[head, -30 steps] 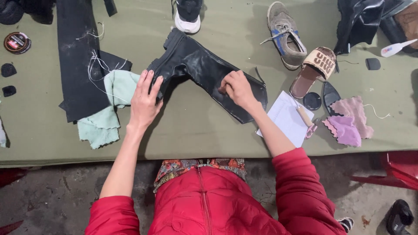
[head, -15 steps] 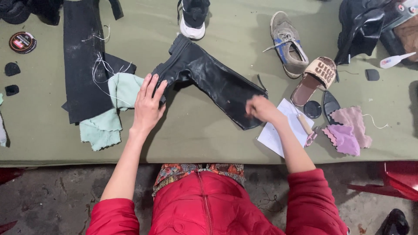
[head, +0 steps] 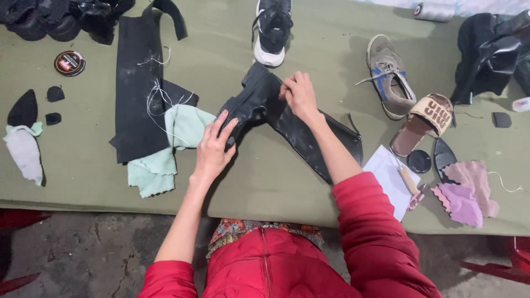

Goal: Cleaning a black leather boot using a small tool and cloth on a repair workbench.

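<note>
A black leather boot [head: 309,138] lies bent on the olive-green table [head: 265,190] in front of me. My left hand [head: 212,149] presses on its left end, fingers curled over the edge, beside a mint-green cloth [head: 165,154]. My right hand [head: 299,95] pinches the boot at its upper bend, near the middle of the table. My red sleeve crosses over the boot's shaft and hides part of it.
A long black leather sheet [head: 138,94] with white threads lies at left, with a polish tin [head: 69,63] beyond it. A black sneaker [head: 271,30], a grey shoe [head: 389,77] and a tan sandal [head: 425,118] lie behind. White paper [head: 386,174] and pink cloths [head: 466,193] sit at right.
My right hand has left the shaft's lower end near the paper and gone up to the boot's bend. My left hand stays on the boot's left end.
</note>
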